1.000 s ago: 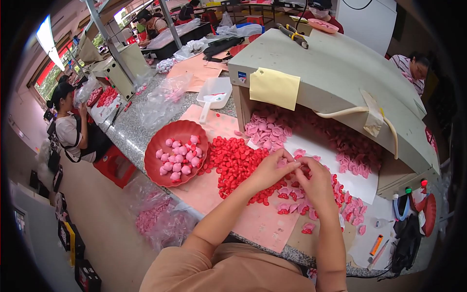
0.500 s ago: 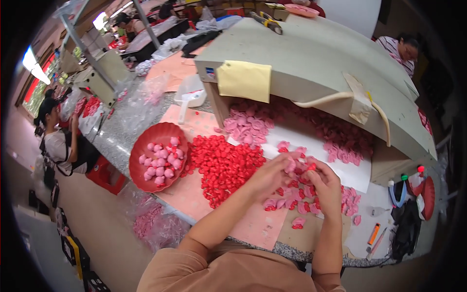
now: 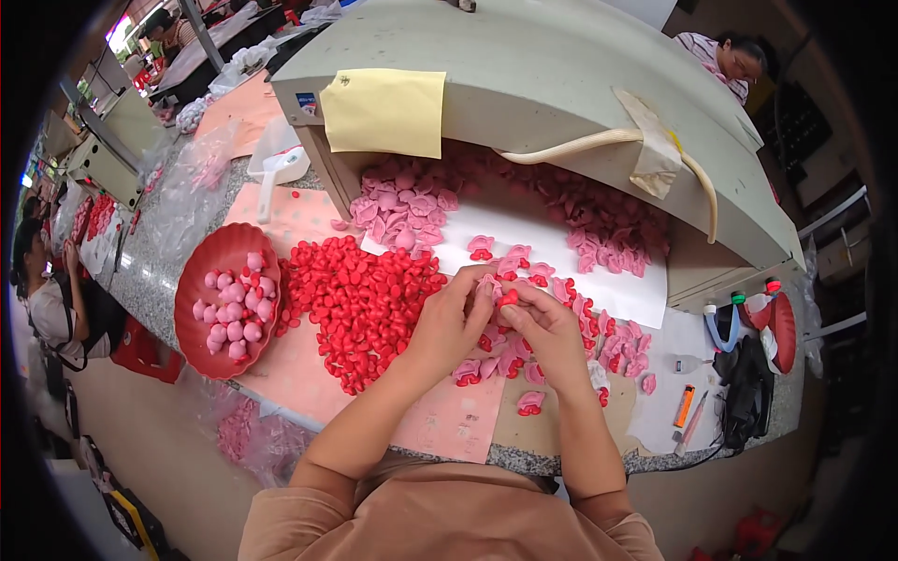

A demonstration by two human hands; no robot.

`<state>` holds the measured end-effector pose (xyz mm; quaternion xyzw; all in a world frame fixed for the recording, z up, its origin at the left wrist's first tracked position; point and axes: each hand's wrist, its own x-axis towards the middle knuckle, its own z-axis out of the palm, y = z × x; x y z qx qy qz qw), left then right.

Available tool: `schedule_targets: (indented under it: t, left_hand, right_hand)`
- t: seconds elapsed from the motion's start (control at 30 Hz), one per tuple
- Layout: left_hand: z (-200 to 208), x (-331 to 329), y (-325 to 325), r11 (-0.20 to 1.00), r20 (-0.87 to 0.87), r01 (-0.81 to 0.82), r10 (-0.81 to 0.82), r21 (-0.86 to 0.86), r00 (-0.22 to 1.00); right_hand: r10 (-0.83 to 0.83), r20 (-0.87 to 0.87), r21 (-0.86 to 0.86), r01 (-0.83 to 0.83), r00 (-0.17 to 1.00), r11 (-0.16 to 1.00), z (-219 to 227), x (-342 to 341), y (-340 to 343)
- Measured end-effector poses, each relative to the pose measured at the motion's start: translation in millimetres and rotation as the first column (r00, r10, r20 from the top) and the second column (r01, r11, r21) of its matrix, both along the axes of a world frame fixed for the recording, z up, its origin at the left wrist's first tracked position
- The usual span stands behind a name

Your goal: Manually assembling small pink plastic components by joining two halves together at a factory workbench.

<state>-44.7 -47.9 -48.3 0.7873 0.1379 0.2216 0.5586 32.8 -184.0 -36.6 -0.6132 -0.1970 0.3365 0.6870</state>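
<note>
Filling most of the upper view, a big grey-green machine housing (image 3: 561, 84) overhangs the table (image 3: 140, 290), a speckled stone-look top. A yellow cloth (image 3: 385, 110) is draped on the housing's front edge, and a cream hose (image 3: 599, 142) runs along it under a taped patch. Under the overhang lies a white sheet (image 3: 599, 271) with a heap of pink moulded pieces (image 3: 407, 201) on it and more pink ones deep in the shadow. Pale pink paper (image 3: 309, 369) covers the table in front. On it sits a wide pile of small glossy red pieces (image 3: 360, 299), rounded and bean-like, just left of the hands. Left of that pile is a round red plastic bowl (image 3: 201, 323) holding joined pink-and-red pieces. A white scoop (image 3: 281, 164) lies further back beside crumpled clear plastic bags (image 3: 192, 187). At the right edge are a dark bag (image 3: 748, 383), an orange marker (image 3: 685, 405) and capped bottles (image 3: 739, 313).

Both hands meet over scattered pink-and-red pieces (image 3: 617, 341) that lie all around. Left hand (image 3: 456, 318) has fingers curled, pinching a pink piece (image 3: 488, 283). Right hand (image 3: 552, 327) has fingertips pressed together on a small red piece (image 3: 508, 299), touching the pink one.
</note>
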Motion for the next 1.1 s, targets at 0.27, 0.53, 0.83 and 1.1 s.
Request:
schedule_targets:
  t: [0.27,0.53,0.83,1.1]
  left_hand:
    - [6,-6,5,0.988,0.11,0.054,-0.071,0.145,0.991]
    - [1,-3,5,0.954,0.034,0.09,-0.104,0.287,0.994]
    - [14,-14,3,0.93,0.101,0.138,-0.183,0.341,0.978]
    - [15,-16,3,0.939,0.089,0.176,-0.211,0.296,0.973]
  right_hand:
    - [0.074,-0.09,0.085,-0.066,0.993,0.994,3,3,7]
    - [0.034,-0.011,0.084,-0.033,0.999,0.996,1,-3,3]
    - [0.217,0.155,-0.11,-0.201,0.964,0.973,5,-3,-5]
    - [0.26,-0.014,-0.053,-0.26,0.966,0.964,4,-3,-4]
